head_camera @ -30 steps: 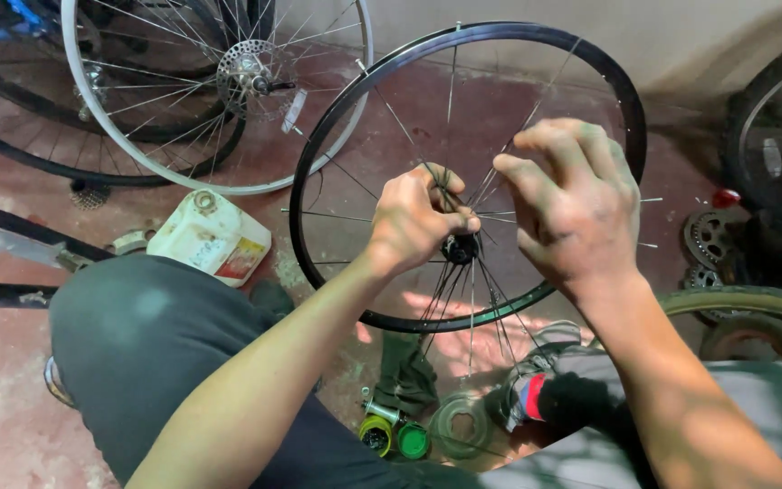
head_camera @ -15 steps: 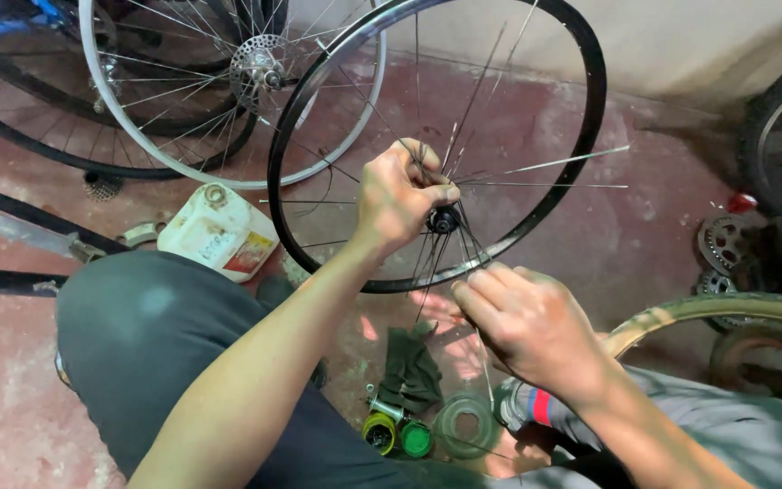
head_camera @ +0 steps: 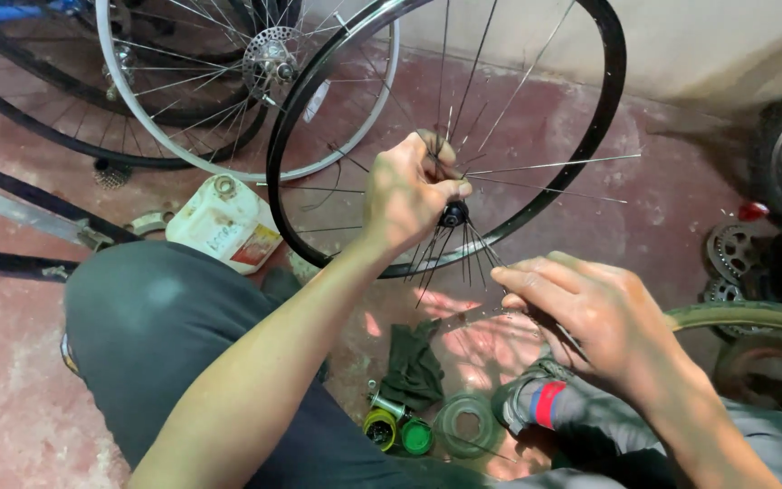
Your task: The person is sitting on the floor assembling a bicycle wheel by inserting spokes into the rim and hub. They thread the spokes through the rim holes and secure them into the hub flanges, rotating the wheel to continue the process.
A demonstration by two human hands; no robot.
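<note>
The black wheel rim (head_camera: 608, 100) stands up on the red floor (head_camera: 11, 398), in front of the knees. The left hand (head_camera: 406, 192) holds the small black hub (head_camera: 453, 215) in the middle, fingers closed around it. The right hand (head_camera: 595, 312) is lower down, its fingers pinching a thin spoke (head_camera: 491, 258) that hangs from the hub.

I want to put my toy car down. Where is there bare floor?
Bare red floor lies at bottom left, under the dark bar beside the knee. Crowded: around the black rim, left hand, right hand, white jug and green caps.
</note>
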